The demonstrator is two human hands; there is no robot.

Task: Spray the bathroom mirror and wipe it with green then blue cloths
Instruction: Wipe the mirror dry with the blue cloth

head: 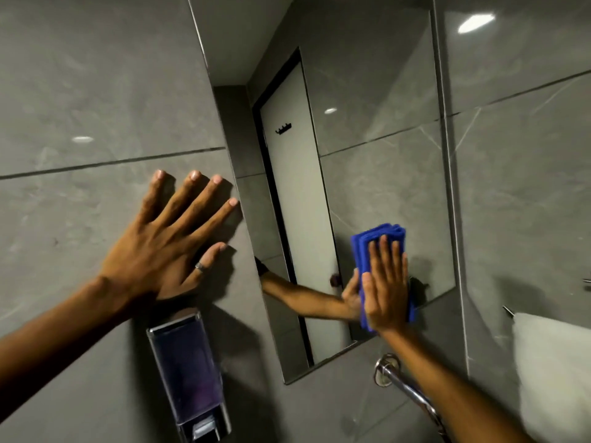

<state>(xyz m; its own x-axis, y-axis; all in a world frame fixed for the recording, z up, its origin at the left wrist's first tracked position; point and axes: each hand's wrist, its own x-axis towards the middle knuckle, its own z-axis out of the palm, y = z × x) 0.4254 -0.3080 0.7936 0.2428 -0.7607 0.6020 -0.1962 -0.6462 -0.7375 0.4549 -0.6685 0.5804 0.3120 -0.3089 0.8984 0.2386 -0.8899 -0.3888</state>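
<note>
The bathroom mirror hangs on the grey tiled wall, tilted in my view. My right hand presses a folded blue cloth flat against the mirror's lower right area, fingers spread over it. The cloth sticks out above and beside my fingers. My left hand rests flat on the wall tile to the left of the mirror, fingers spread, holding nothing; a ring is on the thumb. No green cloth or spray bottle is in view.
A soap dispenser is fixed to the wall below my left hand. A chrome rail runs below the mirror under my right forearm. A white towel hangs at the lower right. The mirror reflects a white door with hooks.
</note>
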